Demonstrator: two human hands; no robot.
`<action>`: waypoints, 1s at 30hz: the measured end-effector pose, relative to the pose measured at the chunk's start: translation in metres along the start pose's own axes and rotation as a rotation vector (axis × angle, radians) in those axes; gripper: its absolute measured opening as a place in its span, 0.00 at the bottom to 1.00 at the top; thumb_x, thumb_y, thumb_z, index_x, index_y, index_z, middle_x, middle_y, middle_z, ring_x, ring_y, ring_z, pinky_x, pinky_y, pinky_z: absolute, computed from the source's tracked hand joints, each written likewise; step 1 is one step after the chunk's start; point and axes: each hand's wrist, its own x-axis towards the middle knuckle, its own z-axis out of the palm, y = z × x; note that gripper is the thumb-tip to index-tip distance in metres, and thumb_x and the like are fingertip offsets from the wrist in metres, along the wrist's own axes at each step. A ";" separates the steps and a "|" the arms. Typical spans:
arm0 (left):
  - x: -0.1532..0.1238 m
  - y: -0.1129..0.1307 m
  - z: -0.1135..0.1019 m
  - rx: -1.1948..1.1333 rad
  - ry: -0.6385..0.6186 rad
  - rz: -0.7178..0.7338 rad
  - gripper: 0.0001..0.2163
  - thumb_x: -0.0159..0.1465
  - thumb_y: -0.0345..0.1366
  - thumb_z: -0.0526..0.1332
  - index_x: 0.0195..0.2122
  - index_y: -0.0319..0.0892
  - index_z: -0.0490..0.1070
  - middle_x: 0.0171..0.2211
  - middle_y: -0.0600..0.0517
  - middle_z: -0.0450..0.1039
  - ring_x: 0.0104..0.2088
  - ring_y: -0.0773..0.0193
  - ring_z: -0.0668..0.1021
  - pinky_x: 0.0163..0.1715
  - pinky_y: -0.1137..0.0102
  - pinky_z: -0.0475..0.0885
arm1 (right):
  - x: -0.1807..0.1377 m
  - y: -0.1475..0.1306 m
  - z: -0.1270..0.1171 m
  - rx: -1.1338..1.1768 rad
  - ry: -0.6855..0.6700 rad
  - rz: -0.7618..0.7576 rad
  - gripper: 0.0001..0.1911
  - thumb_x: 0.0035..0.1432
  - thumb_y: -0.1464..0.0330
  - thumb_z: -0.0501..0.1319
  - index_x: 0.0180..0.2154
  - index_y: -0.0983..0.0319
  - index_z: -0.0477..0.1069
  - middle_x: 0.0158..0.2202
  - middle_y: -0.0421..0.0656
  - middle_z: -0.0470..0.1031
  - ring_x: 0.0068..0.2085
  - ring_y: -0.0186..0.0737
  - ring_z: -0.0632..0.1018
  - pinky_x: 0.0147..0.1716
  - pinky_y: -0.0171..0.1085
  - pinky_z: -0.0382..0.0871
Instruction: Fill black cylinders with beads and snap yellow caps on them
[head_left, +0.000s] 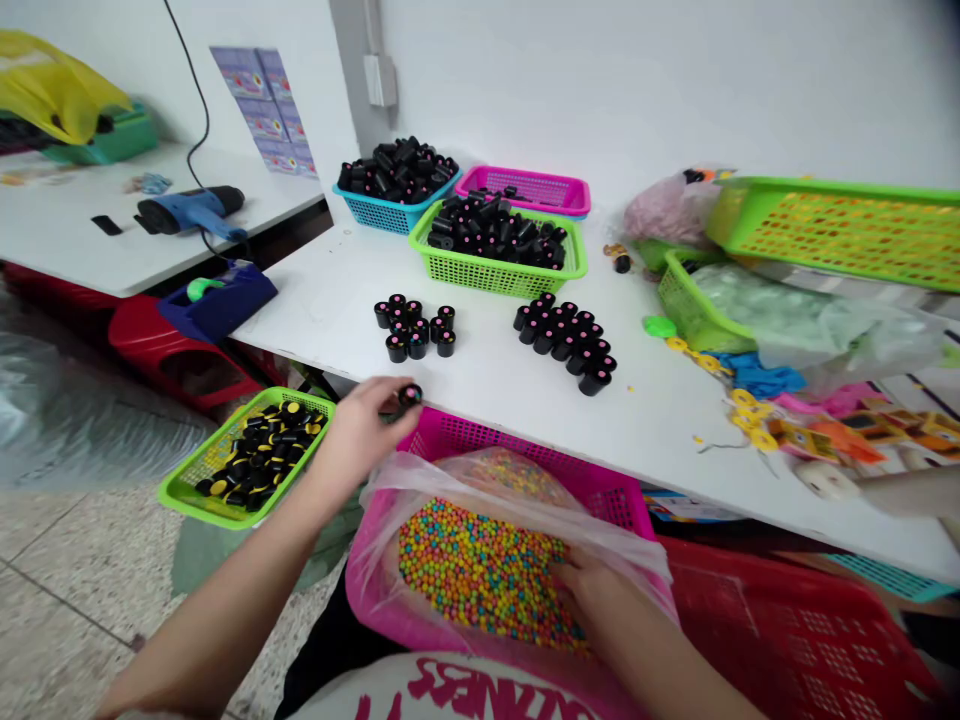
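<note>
My left hand (365, 428) pinches a small black cylinder (410, 396) with a pink spot in its open top, just over the front edge of the white table. Down in a clear plastic bag of small multicoloured balls (480, 570), my right hand (581, 588) has its fingers drawn together at the balls; what they hold is hidden. A pink basket (649, 510) on my lap carries the bag. Beyond my left hand stands a loose cluster of black cylinders (417, 345). To its right, more black cylinders (562, 338) stand upright in tight rows.
Behind are a green basket (480, 275) and a blue basket (382, 214) heaped with black cylinders, beside a pink basket (555, 190). Lower left, a green basket (180, 490) holds black-and-yellow pieces. A heat gun (195, 210) lies on the other table. Bags and plastic parts crowd the right.
</note>
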 end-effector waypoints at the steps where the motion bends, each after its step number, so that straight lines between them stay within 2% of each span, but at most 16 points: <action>1: 0.013 -0.007 -0.002 0.061 0.047 -0.031 0.16 0.60 0.38 0.62 0.48 0.40 0.73 0.42 0.46 0.77 0.34 0.62 0.78 0.43 0.64 0.75 | 0.003 -0.001 0.004 -0.004 -0.004 0.007 0.16 0.54 0.81 0.52 0.33 0.64 0.77 0.37 0.53 0.78 0.40 0.46 0.79 0.43 0.40 0.69; 5: 0.050 -0.028 0.000 0.064 0.100 -0.189 0.24 0.57 0.39 0.64 0.55 0.42 0.64 0.39 0.48 0.75 0.32 0.61 0.78 0.40 0.63 0.75 | 0.013 -0.017 0.014 0.012 -0.002 0.017 0.18 0.51 0.83 0.53 0.37 0.63 0.77 0.39 0.51 0.79 0.42 0.46 0.79 0.45 0.39 0.68; 9: 0.064 -0.035 0.009 -0.060 0.142 -0.265 0.37 0.53 0.38 0.68 0.61 0.42 0.51 0.43 0.46 0.71 0.33 0.60 0.78 0.38 0.60 0.76 | 0.019 -0.032 0.017 0.069 -0.015 -0.014 0.19 0.50 0.81 0.55 0.43 0.65 0.76 0.44 0.54 0.77 0.44 0.49 0.79 0.45 0.39 0.68; 12: 0.071 -0.020 0.017 -0.012 0.331 -0.107 0.38 0.51 0.38 0.71 0.59 0.40 0.53 0.50 0.40 0.64 0.46 0.52 0.74 0.48 0.54 0.72 | 0.022 -0.037 0.015 0.140 -0.030 -0.086 0.23 0.47 0.81 0.56 0.46 0.66 0.75 0.49 0.52 0.76 0.48 0.48 0.78 0.47 0.37 0.68; 14: 0.082 0.002 0.026 0.001 0.443 0.083 0.27 0.57 0.37 0.67 0.55 0.41 0.59 0.51 0.41 0.62 0.53 0.51 0.69 0.54 0.54 0.67 | 0.023 -0.037 0.014 0.185 -0.033 -0.135 0.23 0.45 0.80 0.57 0.45 0.64 0.75 0.50 0.50 0.75 0.49 0.45 0.77 0.49 0.34 0.67; 15: 0.091 0.015 0.034 -0.030 0.431 0.166 0.21 0.61 0.36 0.63 0.54 0.41 0.60 0.50 0.42 0.62 0.53 0.53 0.69 0.55 0.55 0.66 | 0.024 -0.037 0.014 0.201 -0.031 -0.153 0.22 0.45 0.80 0.57 0.44 0.64 0.75 0.49 0.49 0.76 0.50 0.44 0.77 0.48 0.33 0.67; 16: 0.101 0.028 0.044 -0.099 0.369 0.226 0.16 0.64 0.33 0.59 0.53 0.42 0.61 0.49 0.44 0.64 0.51 0.56 0.71 0.54 0.57 0.67 | 0.024 -0.036 0.014 0.212 -0.028 -0.167 0.21 0.45 0.79 0.57 0.43 0.63 0.75 0.48 0.49 0.76 0.49 0.44 0.77 0.47 0.33 0.67; 17: 0.114 0.040 0.056 -0.175 0.225 0.267 0.16 0.65 0.32 0.56 0.54 0.43 0.59 0.49 0.44 0.65 0.49 0.58 0.72 0.52 0.58 0.68 | 0.025 -0.036 0.014 0.220 -0.027 -0.177 0.20 0.45 0.79 0.57 0.41 0.63 0.75 0.47 0.48 0.77 0.48 0.44 0.78 0.45 0.32 0.67; 19: 0.142 0.059 0.087 -0.280 -0.047 0.276 0.29 0.58 0.32 0.64 0.58 0.41 0.54 0.57 0.39 0.61 0.56 0.52 0.68 0.57 0.54 0.63 | 0.027 -0.035 0.013 0.227 -0.028 -0.193 0.17 0.46 0.78 0.57 0.39 0.63 0.75 0.43 0.47 0.78 0.45 0.43 0.78 0.41 0.32 0.67; 20: 0.156 0.064 0.103 -0.286 -0.105 0.275 0.37 0.51 0.33 0.71 0.59 0.39 0.53 0.60 0.36 0.57 0.61 0.46 0.63 0.59 0.51 0.59 | 0.027 -0.035 0.013 0.228 -0.030 -0.200 0.15 0.46 0.78 0.57 0.38 0.63 0.75 0.41 0.46 0.79 0.43 0.42 0.79 0.38 0.31 0.66; 22: 0.179 0.067 0.133 -0.303 -0.177 0.266 0.49 0.40 0.33 0.76 0.60 0.40 0.50 0.62 0.32 0.54 0.63 0.38 0.58 0.60 0.46 0.56 | 0.028 -0.034 0.011 0.229 -0.034 -0.218 0.13 0.47 0.77 0.57 0.36 0.62 0.74 0.38 0.45 0.79 0.40 0.40 0.79 0.34 0.30 0.64; 25: 0.197 0.060 0.161 -0.350 -0.272 0.272 0.56 0.36 0.36 0.77 0.62 0.42 0.43 0.56 0.35 0.62 0.57 0.42 0.68 0.55 0.48 0.63 | 0.027 -0.034 0.009 0.231 -0.026 -0.247 0.13 0.47 0.76 0.57 0.36 0.62 0.74 0.40 0.45 0.79 0.41 0.40 0.79 0.34 0.30 0.63; 27: 0.196 0.054 0.166 -0.378 -0.308 0.276 0.56 0.38 0.37 0.77 0.63 0.40 0.41 0.51 0.38 0.66 0.51 0.48 0.73 0.52 0.53 0.66 | 0.027 -0.032 0.009 0.233 -0.020 -0.255 0.13 0.48 0.76 0.57 0.36 0.61 0.74 0.42 0.46 0.78 0.42 0.41 0.78 0.35 0.31 0.64; 30: 0.180 0.049 0.161 -0.391 -0.330 0.275 0.52 0.42 0.37 0.75 0.62 0.43 0.41 0.47 0.44 0.65 0.43 0.57 0.75 0.49 0.57 0.68 | 0.026 -0.028 0.009 0.229 -0.018 -0.258 0.14 0.48 0.76 0.57 0.37 0.61 0.74 0.42 0.46 0.78 0.41 0.41 0.79 0.34 0.31 0.64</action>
